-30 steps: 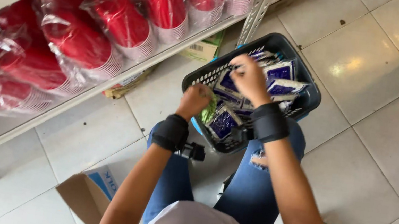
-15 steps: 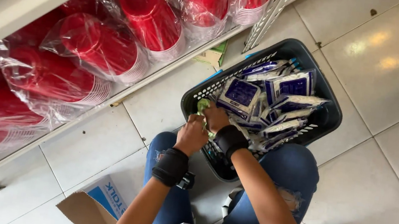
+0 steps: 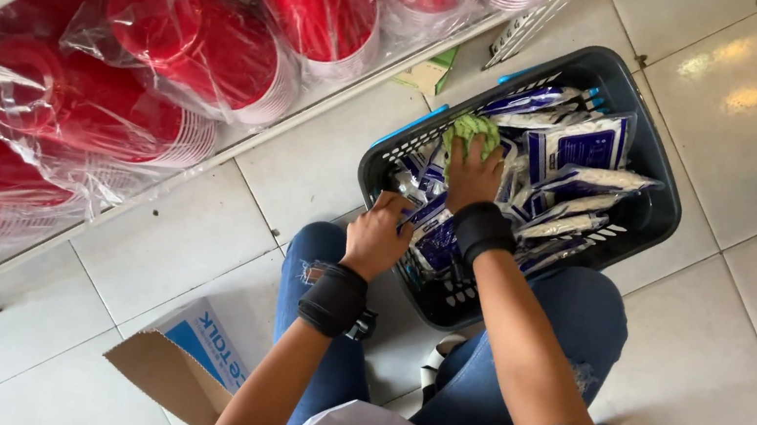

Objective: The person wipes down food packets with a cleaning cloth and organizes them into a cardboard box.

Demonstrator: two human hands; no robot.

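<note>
Basket (image 3: 640, 215) now lower on tiled floor (image 3: 737, 332)

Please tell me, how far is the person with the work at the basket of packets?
Done: the dark basket on the floor is already heaped with blue and white packets. In hand: the right hand presses a green cloth onto the heap, and the left hand grips the basket's near rim by a packet. Left: cannot tell; an open cardboard box lies beside the knees, its inside hidden.
</note>
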